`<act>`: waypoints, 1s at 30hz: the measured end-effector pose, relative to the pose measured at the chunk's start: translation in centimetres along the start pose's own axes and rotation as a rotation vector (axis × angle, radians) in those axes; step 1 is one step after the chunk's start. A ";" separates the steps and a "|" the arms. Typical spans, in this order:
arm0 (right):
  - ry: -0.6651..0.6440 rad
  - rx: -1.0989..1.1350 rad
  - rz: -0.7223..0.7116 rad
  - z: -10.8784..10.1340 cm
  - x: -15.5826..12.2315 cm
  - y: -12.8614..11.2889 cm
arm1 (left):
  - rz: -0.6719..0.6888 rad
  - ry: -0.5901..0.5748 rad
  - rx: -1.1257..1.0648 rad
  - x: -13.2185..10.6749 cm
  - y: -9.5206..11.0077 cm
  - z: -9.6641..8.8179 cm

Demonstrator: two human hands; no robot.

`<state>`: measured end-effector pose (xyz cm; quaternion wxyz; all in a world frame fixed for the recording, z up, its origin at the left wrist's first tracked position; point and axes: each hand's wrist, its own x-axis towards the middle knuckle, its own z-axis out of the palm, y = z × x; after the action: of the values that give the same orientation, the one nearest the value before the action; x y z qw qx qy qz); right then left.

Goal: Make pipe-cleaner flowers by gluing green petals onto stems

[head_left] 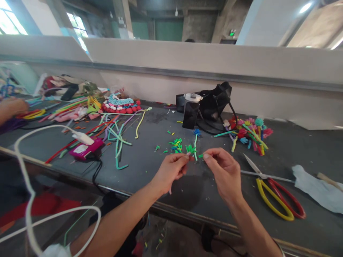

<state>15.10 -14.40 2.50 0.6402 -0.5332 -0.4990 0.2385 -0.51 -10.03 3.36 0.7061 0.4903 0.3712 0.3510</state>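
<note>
My left hand (175, 167) pinches a pipe-cleaner flower (190, 149) with green petals; its pale pink stem pokes out below my fingers. Between the thumb and forefinger of my right hand (225, 169) is a short green pipe-cleaner piece (200, 155), held just right of the flower. Behind my left hand lies a small pile of cut green, yellow and blue pieces (176, 144). A finished-looking blue flower (197, 132) on a pale green stem rests just beyond the gap between my hands.
Scissors (264, 176) with yellow and red handles lie at right near white paper (317, 185). Pipe-cleaner flowers (249, 132) are bunched behind them. A black bag (217, 101) and phone (190, 115) stand at back. A magenta power box (86, 147) and another person's hand (13, 109) are left.
</note>
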 end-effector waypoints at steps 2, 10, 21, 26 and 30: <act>-0.016 -0.111 -0.080 0.0 0.0 0.0 | 0.008 -0.008 0.024 -0.1 0.0 0.1; -0.035 -0.272 -0.186 0.4 -0.2 0.0 | 0.035 -0.013 0.090 -0.5 0.1 0.5; -0.005 -0.295 -0.228 0.5 -0.3 -0.1 | 0.072 -0.008 0.135 -0.3 -0.4 0.4; -0.005 -0.295 -0.230 0.5 -0.3 0.2 | 0.087 -0.010 0.171 -0.4 -0.3 0.6; 0.002 -0.320 -0.232 0.4 -0.2 0.4 | 0.100 -0.013 0.190 -0.4 -0.3 0.6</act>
<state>14.76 -14.25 2.06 0.5708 -0.5672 -0.5883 0.0801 -0.15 -10.72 3.28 0.6405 0.5754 0.3732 0.3457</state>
